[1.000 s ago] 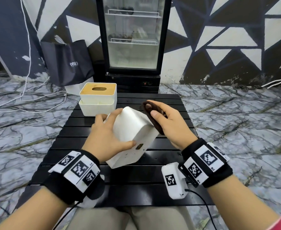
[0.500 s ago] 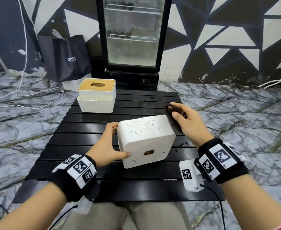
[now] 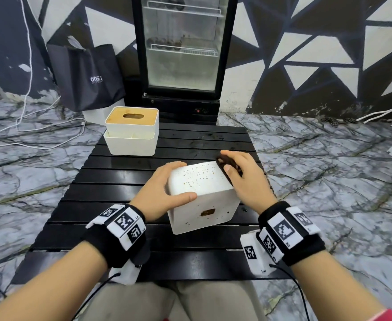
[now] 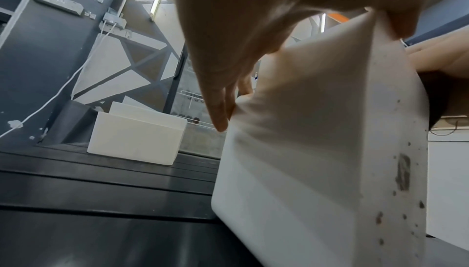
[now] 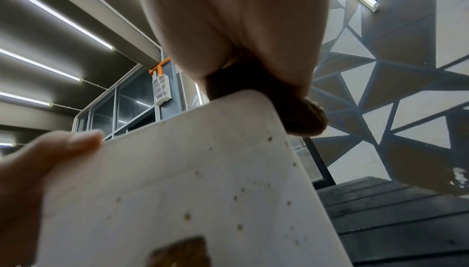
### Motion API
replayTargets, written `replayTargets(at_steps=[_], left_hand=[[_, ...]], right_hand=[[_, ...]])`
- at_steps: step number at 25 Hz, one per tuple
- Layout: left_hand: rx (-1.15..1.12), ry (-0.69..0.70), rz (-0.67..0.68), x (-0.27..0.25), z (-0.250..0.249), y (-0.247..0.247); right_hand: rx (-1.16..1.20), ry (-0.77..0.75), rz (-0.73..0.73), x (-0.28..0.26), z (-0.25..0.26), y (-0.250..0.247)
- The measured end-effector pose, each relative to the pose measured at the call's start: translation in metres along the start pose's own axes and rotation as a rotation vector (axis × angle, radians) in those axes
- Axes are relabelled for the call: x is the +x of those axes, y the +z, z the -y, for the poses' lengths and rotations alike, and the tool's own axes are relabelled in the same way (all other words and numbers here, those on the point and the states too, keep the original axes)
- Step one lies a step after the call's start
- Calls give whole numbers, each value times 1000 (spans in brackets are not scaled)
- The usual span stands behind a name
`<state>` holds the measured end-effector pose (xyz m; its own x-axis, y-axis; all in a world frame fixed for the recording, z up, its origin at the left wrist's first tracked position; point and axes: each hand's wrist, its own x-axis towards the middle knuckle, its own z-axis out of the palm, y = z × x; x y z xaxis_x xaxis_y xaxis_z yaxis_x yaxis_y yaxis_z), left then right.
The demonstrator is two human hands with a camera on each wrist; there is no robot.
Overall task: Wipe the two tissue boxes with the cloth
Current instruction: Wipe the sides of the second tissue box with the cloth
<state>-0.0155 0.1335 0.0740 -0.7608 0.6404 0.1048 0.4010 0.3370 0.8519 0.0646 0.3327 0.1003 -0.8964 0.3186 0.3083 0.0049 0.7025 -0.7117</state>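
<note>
Two hands, left hand (image 3: 160, 193) gripping tissue box (image 3: 204, 200), right hand (image 3: 248, 181) pinching cloth (image 3: 225, 165)

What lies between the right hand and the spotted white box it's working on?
The dark brown cloth, bunched under the right hand against the white box's upper edge; head and right wrist views show it.

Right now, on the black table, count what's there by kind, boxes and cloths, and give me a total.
Tissue boxes: 2, the spotted white box held by the left hand, and the wooden-lidded box at the far left corner.
Cloths: 1, the dark cloth gripped in the right hand, pressed against the spotted box's right side.
Total: 3
</note>
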Motion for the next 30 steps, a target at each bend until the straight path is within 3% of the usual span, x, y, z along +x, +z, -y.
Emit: replayTargets(at_steps=[4,7,11,17,21,24,27,30], left_hand=[[-72,-13,29,0,3,-1],[-141,-31,73,1,3,0],[-136,-35,45,1,4,3],[-142,-36,36,1,6,2],[-167,-12,17,0,9,6],[-149,-21,10,1,9,8],[-130,-22,-14,-1,9,8],[-115,-19,-16,-3,8,6]], right_hand=[[14,-36,-42,-20,-6,3],[5,-1,9,-3,-4,0],[-39,17,60,14,1,0],[-52,-51,-22,-17,-6,6],[63,-28,-2,-12,-7,-2],[-101,-15,11,8,-2,1],[-314,-117,19,9,12,16],[-344,-187,46,-7,13,18]])
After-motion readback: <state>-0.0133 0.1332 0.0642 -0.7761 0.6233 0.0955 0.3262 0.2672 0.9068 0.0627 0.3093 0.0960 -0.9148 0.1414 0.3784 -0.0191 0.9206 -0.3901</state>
